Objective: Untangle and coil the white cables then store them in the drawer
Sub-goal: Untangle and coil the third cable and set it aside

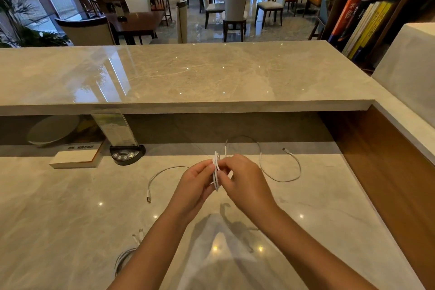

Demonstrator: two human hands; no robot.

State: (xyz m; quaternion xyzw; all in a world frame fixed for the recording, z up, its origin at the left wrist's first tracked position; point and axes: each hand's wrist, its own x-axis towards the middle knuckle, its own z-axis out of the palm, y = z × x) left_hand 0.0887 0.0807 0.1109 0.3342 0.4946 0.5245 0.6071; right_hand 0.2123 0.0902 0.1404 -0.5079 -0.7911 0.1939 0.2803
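Pinching the small white coil (216, 173) between left hand (196, 181) and right hand (242, 179) — both grips curled tight — risking loops springing loose, trailing ends (280, 167) snagging on the counter (70, 207).

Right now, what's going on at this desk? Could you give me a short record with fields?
Setting: marble desk behind a raised counter
Left hand: holds the small white coil
Right hand: pinches the same coil from the other side
Loose ends: one white cable end lies on the desk to the left, another to the right
Finished coil: second coiled cable lies near the left forearm
Other items: book, button device
Drawer: not in view
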